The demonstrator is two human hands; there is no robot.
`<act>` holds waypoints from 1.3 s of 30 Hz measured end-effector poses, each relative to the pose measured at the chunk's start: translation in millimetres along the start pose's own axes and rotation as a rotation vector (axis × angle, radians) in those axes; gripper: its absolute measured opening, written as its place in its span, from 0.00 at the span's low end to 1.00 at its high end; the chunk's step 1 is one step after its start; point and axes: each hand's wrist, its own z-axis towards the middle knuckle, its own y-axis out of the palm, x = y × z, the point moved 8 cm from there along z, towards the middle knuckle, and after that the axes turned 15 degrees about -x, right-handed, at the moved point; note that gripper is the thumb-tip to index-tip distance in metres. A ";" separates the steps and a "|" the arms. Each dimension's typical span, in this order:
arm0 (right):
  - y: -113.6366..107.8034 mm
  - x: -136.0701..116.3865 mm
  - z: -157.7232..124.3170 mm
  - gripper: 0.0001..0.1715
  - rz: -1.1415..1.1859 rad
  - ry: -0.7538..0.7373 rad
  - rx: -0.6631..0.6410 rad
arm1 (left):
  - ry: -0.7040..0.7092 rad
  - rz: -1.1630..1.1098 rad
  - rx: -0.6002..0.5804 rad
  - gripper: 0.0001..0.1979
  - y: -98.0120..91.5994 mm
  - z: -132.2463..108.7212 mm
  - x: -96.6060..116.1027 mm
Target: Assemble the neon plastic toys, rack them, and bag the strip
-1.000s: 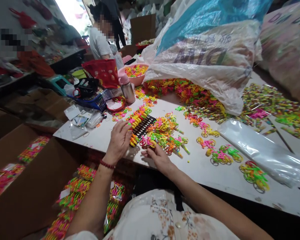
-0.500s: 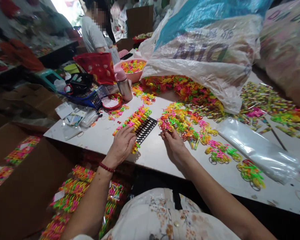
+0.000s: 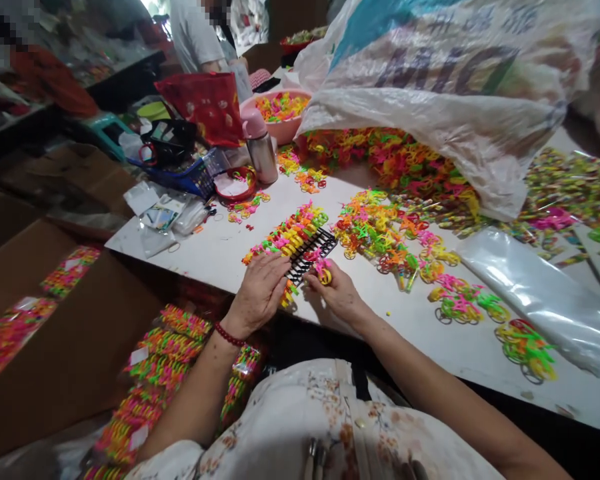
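Note:
A black slotted rack [image 3: 326, 244] lies on the white table near its front edge. Along its left side runs a dense row of small plastic toys [image 3: 300, 230] in yellow, pink, green and orange. My left hand [image 3: 263, 287] curls over the near part of this row, fingers close together; its grip is partly hidden. Just right of the rack, my right hand [image 3: 341, 293] pinches a small pink-and-yellow wheeled toy [image 3: 324, 272] between thumb and fingers, over the bare slots. A loose heap of similar toys [image 3: 375, 230] lies beyond my right hand.
A big plastic sack [image 3: 430, 107] spills toys at the back. Behind the rack stand a pink-capped bottle [image 3: 261, 150], a pink basin [image 3: 293, 130] and a blue basket [image 3: 190, 177]. Clear plastic bags [image 3: 535, 300] lie right. Cartons [image 3: 65, 347] and packed toys [image 3: 165, 360] sit below left.
My right hand has moved left from the heap to the rack, carrying a toy. My left hand stays on the row. The whole view has shifted somewhat.

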 end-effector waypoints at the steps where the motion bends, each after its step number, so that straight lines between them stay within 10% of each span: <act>1: 5.7 -2.5 2.1 0.14 -0.072 -0.013 -0.028 | -0.004 -0.016 0.000 0.17 2.2 -1.1 -1.4; 20: 43.6 -26.3 14.9 0.07 -0.501 -0.275 -0.355 | 0.012 -0.017 0.080 0.22 7.3 -7.0 -4.6; 30: 46.8 -14.3 23.4 0.12 -0.552 -0.318 -0.395 | 0.095 0.167 -0.119 0.30 10.7 -1.0 14.2; 39: 51.9 -18.1 21.4 0.05 -0.705 -0.313 -0.392 | 0.098 0.195 -0.026 0.32 16.5 0.1 11.6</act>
